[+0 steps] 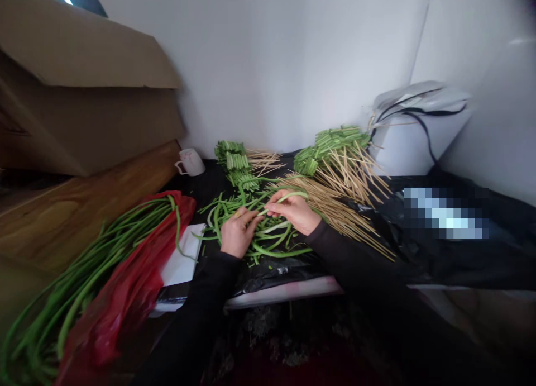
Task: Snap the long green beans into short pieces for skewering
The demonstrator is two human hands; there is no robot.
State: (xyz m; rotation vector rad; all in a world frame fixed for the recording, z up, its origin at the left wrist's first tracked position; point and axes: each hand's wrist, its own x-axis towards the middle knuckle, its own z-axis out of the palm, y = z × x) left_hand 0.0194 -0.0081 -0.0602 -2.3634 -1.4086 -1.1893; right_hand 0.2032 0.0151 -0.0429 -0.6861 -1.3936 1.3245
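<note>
"Since you're standing closer, which way does that long bean [295,194] point?"

"Slantwise. Its long axis climbs from the left fingertips away toward the upper right, then it flattens and bends a little downward beyond the right-hand fingers. So it's a shallow arc, not a straight line."

"And how does it sit against the hands?"

"The right hand [295,211] pinches it between thumb and fingers, and the far stretch runs along the back of the fingers, on the side away from the person. The left hand [238,232] is closed too, fingertips together on the lower end. The short piece between the two pinches is all that's bare there."

"What's beneath it?"

"Just under the hands there's a tangle of loose beans [288,254], looping every way on the black sheet [460,268]. Bare sticks [355,221] fan out beside it, on the right."

"I see green bundles by the wall."

"Two stacks of beans on sticks: the left stack [231,151], near the white mug [192,162], and the right stack [341,142], its sticks pointing down toward the right."

"And the rest of the beans?"

"Well to the left, long beans [86,268] lie lengthwise on a red bag [121,296], one drooping over a white card [180,266]. A cardboard box [121,118] stands behind them."
</note>
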